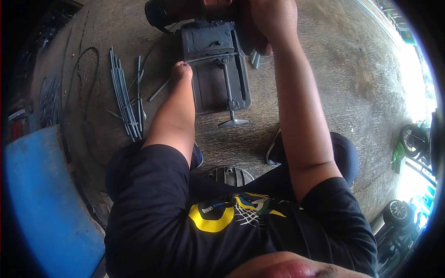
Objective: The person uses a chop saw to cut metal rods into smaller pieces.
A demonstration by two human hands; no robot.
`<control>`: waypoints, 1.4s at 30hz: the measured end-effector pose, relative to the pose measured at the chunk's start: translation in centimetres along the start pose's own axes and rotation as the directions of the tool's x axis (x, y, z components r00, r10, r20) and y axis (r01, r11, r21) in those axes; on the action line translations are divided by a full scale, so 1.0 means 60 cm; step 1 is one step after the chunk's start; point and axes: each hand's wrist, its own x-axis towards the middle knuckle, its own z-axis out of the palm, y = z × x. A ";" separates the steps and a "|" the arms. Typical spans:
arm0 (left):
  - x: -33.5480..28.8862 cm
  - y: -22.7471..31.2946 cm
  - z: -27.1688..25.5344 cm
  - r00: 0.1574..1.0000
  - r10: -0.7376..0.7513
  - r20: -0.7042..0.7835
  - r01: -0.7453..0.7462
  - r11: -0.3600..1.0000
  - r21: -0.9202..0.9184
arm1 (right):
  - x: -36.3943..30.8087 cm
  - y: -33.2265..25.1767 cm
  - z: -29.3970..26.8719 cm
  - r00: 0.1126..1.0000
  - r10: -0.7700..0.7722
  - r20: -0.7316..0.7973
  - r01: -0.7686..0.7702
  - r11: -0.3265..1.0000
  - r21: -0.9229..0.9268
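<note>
A dark cut-off saw [183,11] sits on the floor in front of me, its upper part running out of the top of the view. On its grey base [206,90] is a screw vise [227,76] with a T-shaped handle. A thin metal rod [211,57] lies across the vise jaws. My left hand [181,70] is closed at the rod's left side, beside the base. Higher up, my right hand [276,18] is closed at the saw's right side, apparently round its handle; most of its fingers and the handle are hidden.
Left of the saw lies a bundle of grey metal rods [121,95]. Short cut pieces [255,59] lie right of the base. A cable [83,69] curls on the floor. A blue panel [51,194] stands at lower left; a ribbed round metal piece [230,176] lies between my feet.
</note>
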 end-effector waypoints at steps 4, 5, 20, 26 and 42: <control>-0.008 0.008 0.003 0.990 0.139 0.004 -0.139 0.990 0.007 | 0.000 0.001 -0.003 1.000 0.025 0.005 -0.025 0.999 -0.023; -0.012 0.010 0.002 0.986 0.165 0.029 -0.166 0.986 0.005 | -0.001 0.001 -0.004 0.999 0.031 0.017 -0.031 0.999 -0.018; -0.019 0.038 -0.017 0.982 0.181 0.052 -0.185 0.976 0.114 | 0.005 0.014 -0.001 1.000 0.004 0.004 -0.003 1.000 -0.029; -0.002 0.023 -0.018 0.985 0.173 0.021 -0.174 0.979 0.105 | 0.002 0.007 0.002 1.000 -0.006 -0.004 0.006 1.000 -0.020; -0.045 -0.018 -0.047 0.998 -0.065 -0.027 0.064 0.997 -0.051 | -0.018 -0.041 -0.006 0.859 -0.371 -0.352 0.376 0.925 -0.057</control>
